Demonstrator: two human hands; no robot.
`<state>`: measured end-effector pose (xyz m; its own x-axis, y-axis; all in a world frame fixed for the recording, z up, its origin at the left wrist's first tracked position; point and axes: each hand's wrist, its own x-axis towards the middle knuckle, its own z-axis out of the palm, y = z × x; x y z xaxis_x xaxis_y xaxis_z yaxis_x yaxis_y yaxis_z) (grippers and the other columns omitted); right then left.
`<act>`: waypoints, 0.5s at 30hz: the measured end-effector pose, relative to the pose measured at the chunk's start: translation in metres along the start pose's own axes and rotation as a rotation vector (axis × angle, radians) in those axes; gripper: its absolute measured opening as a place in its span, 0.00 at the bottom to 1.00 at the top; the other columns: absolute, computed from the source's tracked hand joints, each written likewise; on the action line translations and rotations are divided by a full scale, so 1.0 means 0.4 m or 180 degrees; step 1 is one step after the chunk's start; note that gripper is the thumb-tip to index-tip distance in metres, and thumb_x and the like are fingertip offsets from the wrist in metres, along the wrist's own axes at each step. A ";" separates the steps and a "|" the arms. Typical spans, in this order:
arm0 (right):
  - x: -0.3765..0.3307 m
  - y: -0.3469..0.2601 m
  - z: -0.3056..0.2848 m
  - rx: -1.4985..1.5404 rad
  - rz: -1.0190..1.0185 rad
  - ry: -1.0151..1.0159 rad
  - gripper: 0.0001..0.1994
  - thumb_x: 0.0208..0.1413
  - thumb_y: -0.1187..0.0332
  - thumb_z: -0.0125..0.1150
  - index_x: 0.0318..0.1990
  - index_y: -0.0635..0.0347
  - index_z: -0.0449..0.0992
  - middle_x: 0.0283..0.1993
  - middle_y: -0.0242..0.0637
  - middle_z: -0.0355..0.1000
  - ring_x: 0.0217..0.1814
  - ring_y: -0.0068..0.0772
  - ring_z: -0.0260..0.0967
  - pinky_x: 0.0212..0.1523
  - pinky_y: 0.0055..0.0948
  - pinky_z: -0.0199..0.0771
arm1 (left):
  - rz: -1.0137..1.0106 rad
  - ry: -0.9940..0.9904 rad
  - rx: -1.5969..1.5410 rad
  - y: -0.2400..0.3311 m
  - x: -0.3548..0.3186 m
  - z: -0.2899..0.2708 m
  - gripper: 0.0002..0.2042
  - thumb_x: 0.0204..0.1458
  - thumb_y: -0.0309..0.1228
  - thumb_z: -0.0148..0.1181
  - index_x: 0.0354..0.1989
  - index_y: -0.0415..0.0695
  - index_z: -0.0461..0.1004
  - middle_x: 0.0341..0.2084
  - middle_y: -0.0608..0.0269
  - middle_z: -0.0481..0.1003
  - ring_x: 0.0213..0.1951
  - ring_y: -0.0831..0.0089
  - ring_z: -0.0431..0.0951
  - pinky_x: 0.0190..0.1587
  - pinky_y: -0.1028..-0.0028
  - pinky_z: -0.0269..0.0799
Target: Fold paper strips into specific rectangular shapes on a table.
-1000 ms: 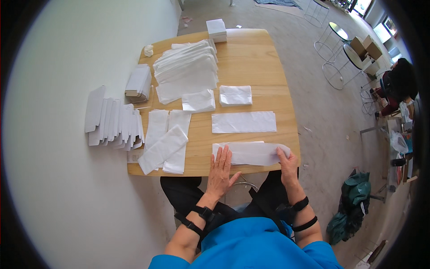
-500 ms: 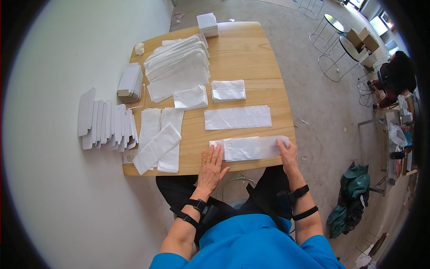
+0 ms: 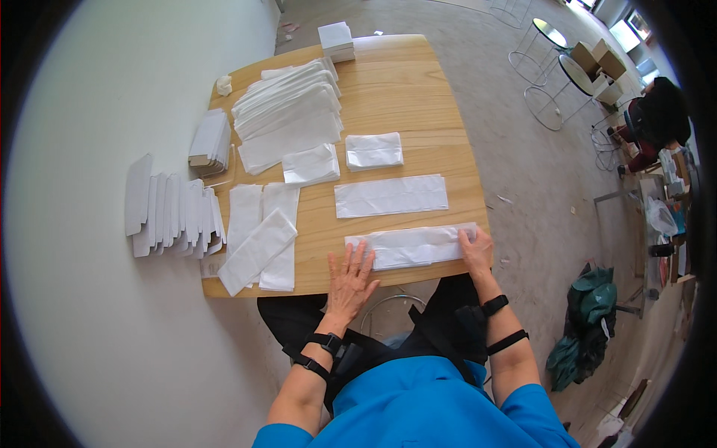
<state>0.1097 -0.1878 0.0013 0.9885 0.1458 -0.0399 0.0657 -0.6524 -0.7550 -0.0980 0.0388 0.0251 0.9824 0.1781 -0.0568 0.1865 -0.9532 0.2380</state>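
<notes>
A long white folded paper strip (image 3: 414, 248) lies flat along the table's near edge, with a thin translucent layer showing at its ends. My left hand (image 3: 349, 290) rests with spread fingers, its tips on the strip's left end. At the opposite end, my right hand (image 3: 478, 252) grips the strip between thumb and fingers; the fingers are partly hidden. Just beyond lies another flat white strip (image 3: 391, 196). Farther back is a short folded white stack (image 3: 374, 151), beside a second short white stack (image 3: 311, 163).
Fanned white sheets (image 3: 287, 116) cover the far left of the wooden table (image 3: 403, 82). Three long strips (image 3: 258, 250) lie crossed at near left. White flat boxes (image 3: 175, 213) line the wall side, below a box stack (image 3: 210, 142). A white block (image 3: 337, 41) stands at the far edge.
The strip's right half has turned from translucent to opaque white. My right hand stays at that end, with its fingers more curled in. The whole view has shifted slightly.
</notes>
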 end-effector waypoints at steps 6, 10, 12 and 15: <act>-0.039 -0.101 -0.042 -0.1393 -0.0144 0.0763 0.15 0.48 0.62 0.62 0.38 0.64 0.72 0.39 0.48 0.73 0.41 0.51 0.70 0.42 0.41 0.69 | -0.0013 -0.0034 -0.0114 -0.003 0.007 -0.010 0.35 0.50 0.46 0.59 0.66 0.52 0.54 0.69 0.63 0.46 0.70 0.61 0.42 0.67 0.45 0.31; -0.103 -0.194 0.004 -0.0475 -0.1245 0.0505 0.11 0.50 0.70 0.59 0.40 0.64 0.72 0.37 0.45 0.72 0.40 0.47 0.69 0.41 0.40 0.69 | 0.0013 0.0275 -0.0343 -0.002 0.005 -0.038 0.33 0.49 0.41 0.61 0.64 0.50 0.57 0.68 0.63 0.49 0.69 0.61 0.44 0.68 0.47 0.32; -0.155 -0.279 0.067 0.0809 -0.0651 -0.0552 0.07 0.53 0.74 0.55 0.39 0.65 0.73 0.32 0.44 0.73 0.33 0.41 0.72 0.35 0.35 0.72 | -0.0233 0.0872 -0.0836 -0.003 0.002 -0.053 0.28 0.47 0.35 0.62 0.59 0.49 0.62 0.62 0.60 0.59 0.64 0.59 0.55 0.66 0.53 0.45; -0.180 -0.275 0.187 0.1710 -0.0092 -0.1081 0.08 0.56 0.75 0.53 0.41 0.67 0.74 0.33 0.39 0.76 0.33 0.26 0.74 0.36 0.26 0.75 | -0.0530 0.0908 -0.1036 0.002 0.009 -0.043 0.24 0.45 0.31 0.62 0.53 0.47 0.67 0.51 0.59 0.67 0.55 0.59 0.65 0.57 0.60 0.57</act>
<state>0.0209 -0.0710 0.0381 0.8833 0.4430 -0.1534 -0.0730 -0.1934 -0.9784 -0.0940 0.0429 0.0420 0.8942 0.4258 0.1381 0.2912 -0.7877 0.5429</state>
